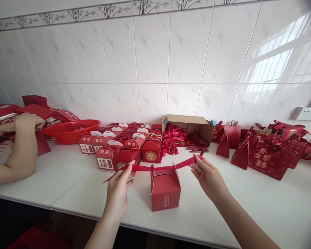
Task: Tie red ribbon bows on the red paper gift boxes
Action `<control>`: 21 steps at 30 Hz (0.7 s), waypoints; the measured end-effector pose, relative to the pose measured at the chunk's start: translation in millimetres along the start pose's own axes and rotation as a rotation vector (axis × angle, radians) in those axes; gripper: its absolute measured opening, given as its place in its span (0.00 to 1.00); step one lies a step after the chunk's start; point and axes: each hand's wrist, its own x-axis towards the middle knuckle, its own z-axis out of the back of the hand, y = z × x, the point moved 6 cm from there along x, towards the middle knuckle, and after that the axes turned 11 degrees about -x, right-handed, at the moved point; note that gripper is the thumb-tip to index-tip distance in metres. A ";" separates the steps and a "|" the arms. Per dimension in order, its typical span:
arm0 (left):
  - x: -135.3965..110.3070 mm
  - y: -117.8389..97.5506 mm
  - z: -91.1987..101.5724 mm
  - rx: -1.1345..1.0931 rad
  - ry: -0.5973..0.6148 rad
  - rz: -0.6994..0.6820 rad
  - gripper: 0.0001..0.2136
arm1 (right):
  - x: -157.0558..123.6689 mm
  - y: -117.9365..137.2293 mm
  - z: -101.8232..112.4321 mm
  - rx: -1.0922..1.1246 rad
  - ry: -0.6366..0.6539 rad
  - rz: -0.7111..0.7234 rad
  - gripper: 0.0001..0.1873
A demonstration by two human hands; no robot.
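Note:
A red gift box (166, 190) with two raised side flaps stands upright on the white table in front of me. A dark red ribbon (164, 168) stretches across the box at the height of its flaps. My left hand (120, 188), left of the box, pinches one end part of the ribbon, and a loose tail hangs past it. To the right of the box, my right hand (206, 174) pinches the other end between thumb and fingers. Whether the ribbon passes through the flaps or only beside them is hard to make out.
Rows of small red and white boxes (105, 162) stand at the back left. Behind, a cardboard carton (209, 129) holds red ribbons (173, 136). Red gift bags (271, 155) stand right. A red basin (67, 131) and another person's arm (22, 148) are at left.

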 end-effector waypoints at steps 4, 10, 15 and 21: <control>8.0 -28.0 -13.3 0.056 0.061 -0.130 0.16 | 1.8 27.1 -4.3 -0.238 -0.001 0.215 0.14; 5.9 -76.6 -70.0 0.250 0.321 -0.336 0.15 | 1.7 80.0 -34.9 -0.567 0.035 0.515 0.15; -1.5 -89.8 -119.0 0.278 0.569 -0.354 0.13 | 0.7 101.4 -75.7 -0.596 0.274 0.562 0.15; -3.7 -87.6 -143.4 0.146 0.692 -0.309 0.13 | 0.5 107.8 -101.9 -0.491 0.453 0.550 0.15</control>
